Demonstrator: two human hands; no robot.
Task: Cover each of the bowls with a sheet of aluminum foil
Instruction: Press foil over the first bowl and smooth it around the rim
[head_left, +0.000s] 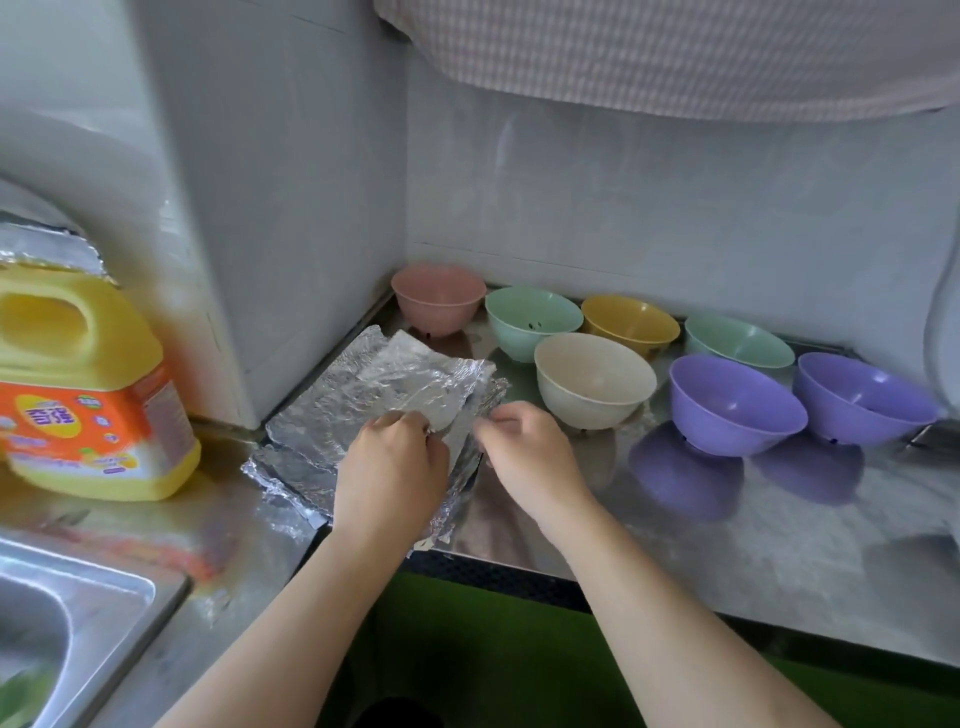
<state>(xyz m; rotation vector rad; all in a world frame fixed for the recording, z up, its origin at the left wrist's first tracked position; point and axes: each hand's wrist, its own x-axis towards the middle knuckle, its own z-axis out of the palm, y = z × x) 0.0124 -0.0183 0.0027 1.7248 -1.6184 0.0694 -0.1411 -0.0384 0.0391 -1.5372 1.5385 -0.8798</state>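
Note:
A stack of crinkled aluminum foil sheets (363, 395) lies on the steel counter (727, 545) against the wall corner. My left hand (389, 467) pinches the near edge of the top sheet, which lifts slightly. My right hand (524, 452) pinches the foil's right edge beside it. Several open bowls stand to the right: a pink bowl (439, 296), a green bowl (530, 319), a yellow bowl (631, 322), a cream bowl (592, 379), a second green bowl (737, 343), a purple bowl (735, 402) and another purple bowl (865, 397). None has foil on it.
A yellow detergent jug (88, 384) stands at the left on the counter. A steel sink (62, 623) sits at the lower left. A checked cloth (675, 47) hangs overhead at the top right. Grey walls close in the back and left.

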